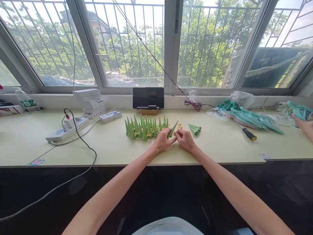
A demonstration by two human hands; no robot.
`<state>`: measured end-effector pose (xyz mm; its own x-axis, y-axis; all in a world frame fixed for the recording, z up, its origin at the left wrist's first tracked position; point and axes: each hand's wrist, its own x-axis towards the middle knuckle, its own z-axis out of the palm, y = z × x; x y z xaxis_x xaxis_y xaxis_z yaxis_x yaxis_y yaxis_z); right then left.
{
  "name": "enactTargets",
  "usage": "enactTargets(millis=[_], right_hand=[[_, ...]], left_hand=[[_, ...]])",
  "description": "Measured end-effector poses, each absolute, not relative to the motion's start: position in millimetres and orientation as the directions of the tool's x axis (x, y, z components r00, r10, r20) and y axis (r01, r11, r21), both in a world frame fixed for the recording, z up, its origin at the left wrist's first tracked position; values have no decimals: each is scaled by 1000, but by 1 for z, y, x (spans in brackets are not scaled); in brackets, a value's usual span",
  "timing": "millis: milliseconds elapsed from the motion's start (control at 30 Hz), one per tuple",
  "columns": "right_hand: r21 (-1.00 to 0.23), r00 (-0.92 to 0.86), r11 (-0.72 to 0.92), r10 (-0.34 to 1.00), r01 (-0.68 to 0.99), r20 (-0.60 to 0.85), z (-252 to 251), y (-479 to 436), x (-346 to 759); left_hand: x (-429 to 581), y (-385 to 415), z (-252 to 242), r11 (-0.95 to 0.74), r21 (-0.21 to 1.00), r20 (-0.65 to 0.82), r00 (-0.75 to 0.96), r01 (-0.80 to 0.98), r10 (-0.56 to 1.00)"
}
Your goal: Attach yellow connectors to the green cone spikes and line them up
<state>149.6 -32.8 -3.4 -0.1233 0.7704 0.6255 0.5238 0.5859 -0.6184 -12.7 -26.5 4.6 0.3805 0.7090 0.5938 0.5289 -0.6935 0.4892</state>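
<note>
My left hand (164, 140) is closed on a green cone (173, 128), whose tip leans up and to the right. Close beside it, my right hand (186, 140) has its thumb and fingers pinched together at the cone's lower end; what they hold is too small and hidden to make out. Left of my hands, several green cones (144, 133) stand upright in rows, with small yellow pieces among them. A little pile of yellow pieces (180, 126) lies just beyond my right fingers. More green cones (195, 129) rest on their sides to the right.
A tablet (148, 98) stands on a holder by the window. To the left are a power strip (67, 129), a black cable (94, 151) and white boxes (91, 102). A screwdriver (249, 133) and teal plastic pieces (254, 119) lie right. Another person's hand (304, 125) reaches in.
</note>
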Motion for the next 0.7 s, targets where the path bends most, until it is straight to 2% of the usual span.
enactTargets(millis=[467, 700], right_hand=[[-648, -182, 579, 798, 494, 574, 0, -35, 150], [-765, -214, 530, 848, 366, 486, -3, -30, 150]], left_hand=[[-9, -31, 7, -682, 470, 600, 364, 561, 713], [-9, -34, 10, -646, 458, 574, 352, 611, 740]])
